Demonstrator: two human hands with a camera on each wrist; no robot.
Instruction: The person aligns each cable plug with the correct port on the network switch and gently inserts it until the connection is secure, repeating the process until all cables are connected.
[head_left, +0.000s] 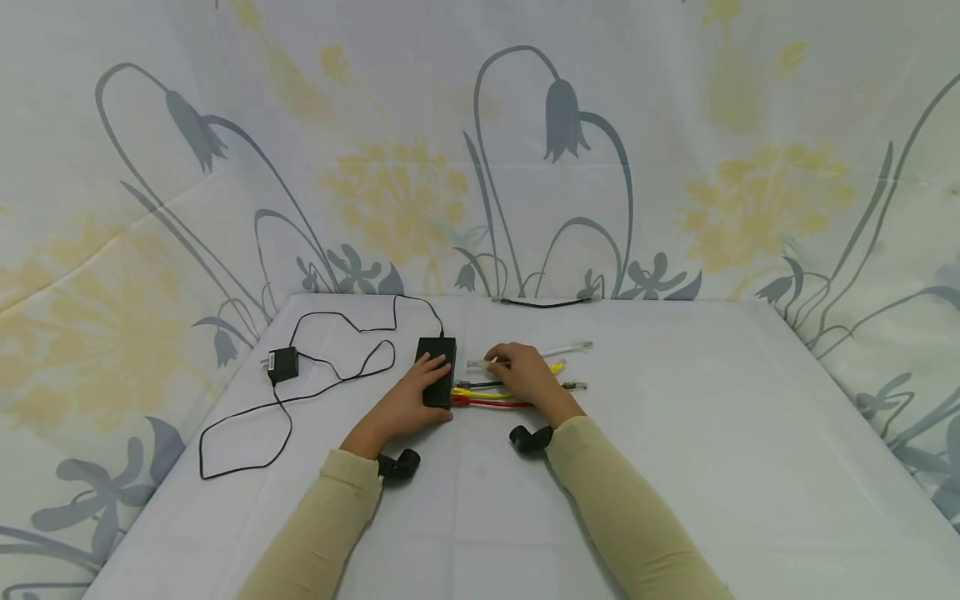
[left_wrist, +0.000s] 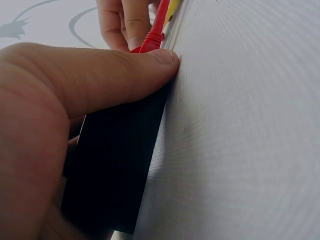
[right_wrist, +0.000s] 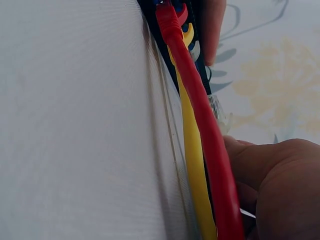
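My left hand (head_left: 408,400) holds a black network switch (head_left: 438,397) flat on the table, its fingers across the top and its thumb along the near end. To the right of the switch, my right hand (head_left: 528,379) pinches a white Ethernet cable (head_left: 566,350) just behind its clear plug (right_wrist: 215,106). That plug points at the switch's port side and stands slightly apart from it. A red Ethernet cable (right_wrist: 200,95), a yellow one (right_wrist: 190,132) and a black one (head_left: 483,384) run from the ports, passing under the right hand in the head view.
A black power adapter (head_left: 282,365) lies at the left, its thin cord (head_left: 330,314) looping over to the back of the switch. One short black cable (head_left: 543,305) lies along the table's back edge. Behind the table (head_left: 712,433) hangs a flowered curtain (head_left: 660,75).
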